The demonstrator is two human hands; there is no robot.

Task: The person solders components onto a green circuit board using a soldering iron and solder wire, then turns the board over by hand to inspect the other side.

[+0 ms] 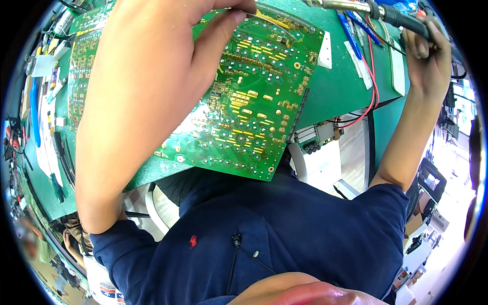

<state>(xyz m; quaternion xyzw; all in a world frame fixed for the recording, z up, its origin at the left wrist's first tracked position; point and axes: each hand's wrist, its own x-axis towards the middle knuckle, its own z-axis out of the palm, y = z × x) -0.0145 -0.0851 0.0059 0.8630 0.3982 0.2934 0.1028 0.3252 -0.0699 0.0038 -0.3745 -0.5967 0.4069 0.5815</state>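
Observation:
A large green circuit board (254, 122) lies on the green bench mat, its near corner overhanging the edge. My left forearm crosses over the board. At the board's far edge, my left hand (223, 23) pinches a thin wire (277, 23) between thumb and fingers. The wire's free end bends right over the board, beside a yellow strip (272, 19). To the right, my right hand (427, 48) is closed around the dark handle of a soldering iron (366, 7). Its metal barrel points left above the mat, and the tip is near the picture's top edge.
Blue-handled pliers (349, 35) and red cables (375, 76) lie right of the board. Hand tools, including a blue-handled one (34, 112), crowd the left side. Below the bench edge sits a box-shaped electronic unit (317, 137). Another person (46, 249) is at far left.

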